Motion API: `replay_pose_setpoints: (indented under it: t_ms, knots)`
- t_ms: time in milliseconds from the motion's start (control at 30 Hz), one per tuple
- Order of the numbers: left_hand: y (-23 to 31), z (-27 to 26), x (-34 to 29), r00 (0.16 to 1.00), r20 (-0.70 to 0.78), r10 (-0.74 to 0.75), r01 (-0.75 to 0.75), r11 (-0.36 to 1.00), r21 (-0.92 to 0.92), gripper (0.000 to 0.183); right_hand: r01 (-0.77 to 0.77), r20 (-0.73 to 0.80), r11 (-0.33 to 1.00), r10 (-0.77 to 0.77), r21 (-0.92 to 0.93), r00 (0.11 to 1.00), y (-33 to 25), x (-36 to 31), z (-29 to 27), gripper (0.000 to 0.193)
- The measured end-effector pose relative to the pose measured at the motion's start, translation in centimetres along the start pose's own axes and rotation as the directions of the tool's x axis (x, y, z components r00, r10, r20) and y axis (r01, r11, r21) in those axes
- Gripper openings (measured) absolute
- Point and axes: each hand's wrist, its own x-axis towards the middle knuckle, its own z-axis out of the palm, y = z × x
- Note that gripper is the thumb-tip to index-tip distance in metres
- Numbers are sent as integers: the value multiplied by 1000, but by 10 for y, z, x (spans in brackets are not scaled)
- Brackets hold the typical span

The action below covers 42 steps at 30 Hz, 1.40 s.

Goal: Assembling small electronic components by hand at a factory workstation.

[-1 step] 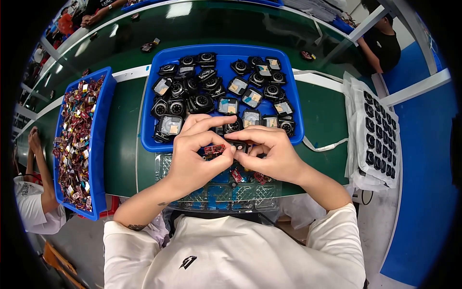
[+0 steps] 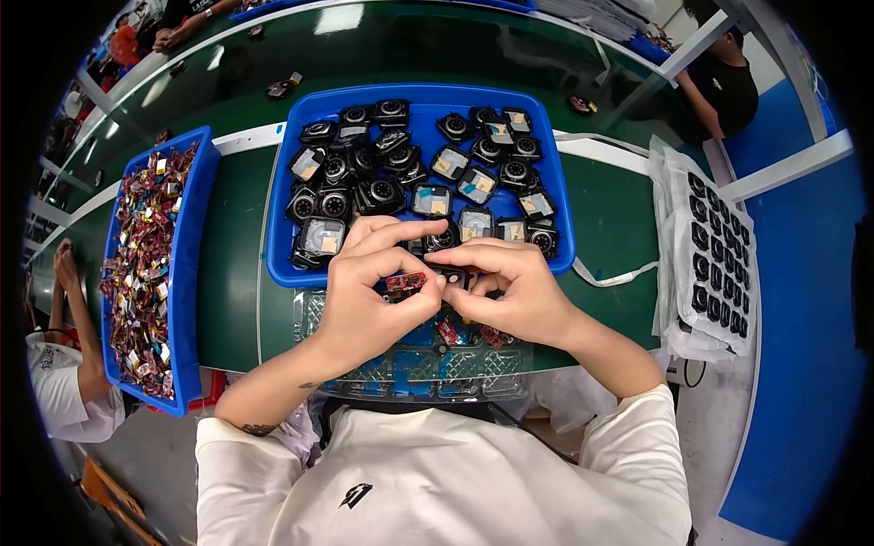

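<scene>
Both my hands meet at the near edge of a blue tray (image 2: 566,182) holding many black smartwatch cases (image 2: 381,193). My left hand (image 2: 369,296) is closed in a pinch, and a small red circuit board (image 2: 406,283) shows inside the loop of its thumb and index finger. Between the fingers of my right hand (image 2: 523,291) is a black watch case (image 2: 452,275), partly covered by the fingertips. The two thumbs almost touch there. Below my hands, a few loose red circuit boards (image 2: 448,330) lie on a clear plastic blister tray (image 2: 373,371).
To the left, a long blue bin (image 2: 188,364) is heaped with red circuit boards. At right stands a stack of white-lined trays (image 2: 669,273) with black parts. A white strap (image 2: 619,276) lies on the green table (image 2: 232,300). Other people work across and at left.
</scene>
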Motion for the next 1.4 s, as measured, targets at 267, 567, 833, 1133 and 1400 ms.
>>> replay_pose_setpoints:
  t_ms: [267, 567, 833, 1133, 1400]
  knots:
    - [-1, 0, -1, 1000, -12, -23, 23, 1000, 10, 7, 84, -47, 994, -88, -73, 995, -3, -1, 3, 33]
    - [3, 0, -1, 999, -19, -41, 43, 996, 74, 7, 102, -87, 994, -104, -34, 991, 3, 0, 2, 27]
    - [1, -3, 1, 990, -118, 75, -67, 995, 72, 12, 20, -210, 999, -13, 32, 978, 5, -2, 3, 23]
    - [4, -9, -3, 949, 130, -288, 308, 935, -176, 7, 76, -355, 996, -90, -54, 930, 5, -1, 7, 21]
    - [3, 0, -5, 927, 82, -366, 374, 886, -274, 13, 262, -420, 952, -305, -158, 855, 4, -1, 15, 19]
